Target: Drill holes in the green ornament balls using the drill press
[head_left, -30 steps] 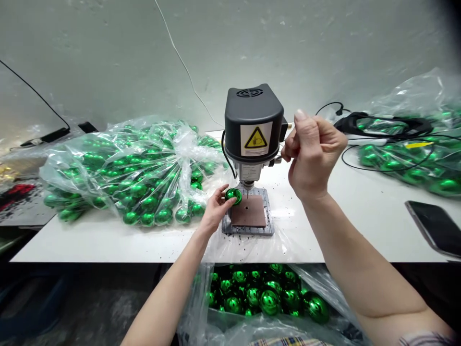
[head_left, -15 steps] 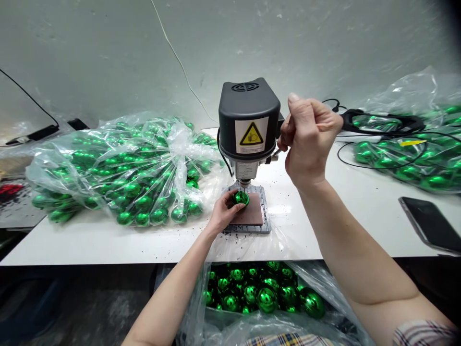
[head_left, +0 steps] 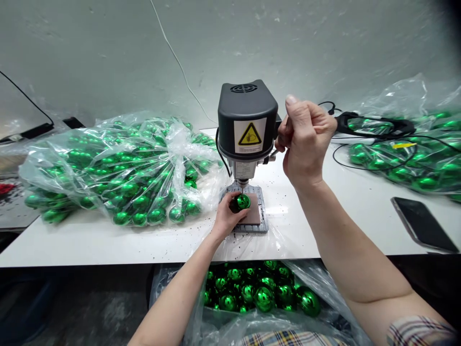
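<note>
Green ball (head_left: 244,201): seated on the drill press base plate (head_left: 254,216), directly under the spindle, at 6 o'clock from the black motor housing (head_left: 248,117). Left hand (head_left: 227,218): fingers curled round the ball from its 8 o'clock side, pinching it against the plate. Right hand (head_left: 306,142): closed in a fist on the feed lever at 3 o'clock of the housing; the lever is almost wholly covered by the fingers.

Step in hand, by judgement: workpiece positioned, feed about to be applied. The next move calls for a steady downward pull on the lever while the left hand keeps the ball from rolling.

Outward: a clear bag of green balls (head_left: 118,168) lies at 9 o'clock on the white table (head_left: 108,242); a second bag (head_left: 414,154) with black cables at 2 o'clock; a phone (head_left: 421,223) at 4 o'clock; an open bag of balls (head_left: 262,293) sits below the table edge at 6 o'clock.

Not resolvable: the drill bit and its contact with the ball; whether the spindle turns. The lower bag is cut off by the forearms.
</note>
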Action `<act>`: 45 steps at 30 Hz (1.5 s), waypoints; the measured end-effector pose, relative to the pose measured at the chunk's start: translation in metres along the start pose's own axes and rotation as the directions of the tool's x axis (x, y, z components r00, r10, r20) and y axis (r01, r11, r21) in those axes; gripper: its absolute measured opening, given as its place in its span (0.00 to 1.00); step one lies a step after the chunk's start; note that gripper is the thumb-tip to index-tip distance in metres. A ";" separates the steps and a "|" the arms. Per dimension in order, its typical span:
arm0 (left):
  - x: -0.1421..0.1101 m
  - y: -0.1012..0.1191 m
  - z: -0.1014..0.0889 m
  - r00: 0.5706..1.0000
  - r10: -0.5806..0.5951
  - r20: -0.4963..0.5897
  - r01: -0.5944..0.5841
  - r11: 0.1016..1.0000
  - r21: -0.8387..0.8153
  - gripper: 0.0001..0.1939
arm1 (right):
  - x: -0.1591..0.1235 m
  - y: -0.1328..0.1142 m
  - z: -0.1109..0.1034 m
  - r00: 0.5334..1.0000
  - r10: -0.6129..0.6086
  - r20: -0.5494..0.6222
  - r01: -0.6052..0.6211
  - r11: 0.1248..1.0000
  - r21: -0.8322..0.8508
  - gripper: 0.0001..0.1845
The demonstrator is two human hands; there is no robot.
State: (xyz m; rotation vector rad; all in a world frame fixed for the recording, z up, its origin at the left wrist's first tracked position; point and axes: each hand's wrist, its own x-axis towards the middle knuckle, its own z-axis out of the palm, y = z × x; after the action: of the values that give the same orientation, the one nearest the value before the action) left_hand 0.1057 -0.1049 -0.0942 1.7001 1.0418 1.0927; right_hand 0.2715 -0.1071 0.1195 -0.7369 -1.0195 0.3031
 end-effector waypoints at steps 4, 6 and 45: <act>-0.003 -0.005 0.004 0.997 -0.051 -0.058 0.050 0.998 -0.030 0.29 | -0.019 -0.006 -0.002 0.998 -0.033 -0.055 0.036 0.998 0.047 0.28; -0.003 -0.006 0.005 0.997 -0.050 -0.061 0.048 0.998 -0.026 0.30 | -0.030 -0.004 -0.006 0.995 -0.074 -0.067 0.075 0.997 0.008 0.29; -0.051 0.086 -0.061 0.929 -0.171 0.329 -0.018 0.866 0.499 0.15 | -0.007 -0.008 0.000 0.993 0.104 -0.062 -0.099 0.993 0.071 0.24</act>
State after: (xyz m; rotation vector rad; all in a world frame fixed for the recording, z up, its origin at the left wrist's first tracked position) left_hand 0.0510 -0.1659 -0.0103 2.1406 1.1968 0.4340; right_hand 0.2673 -0.1174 0.1202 -0.7342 -0.9071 0.3971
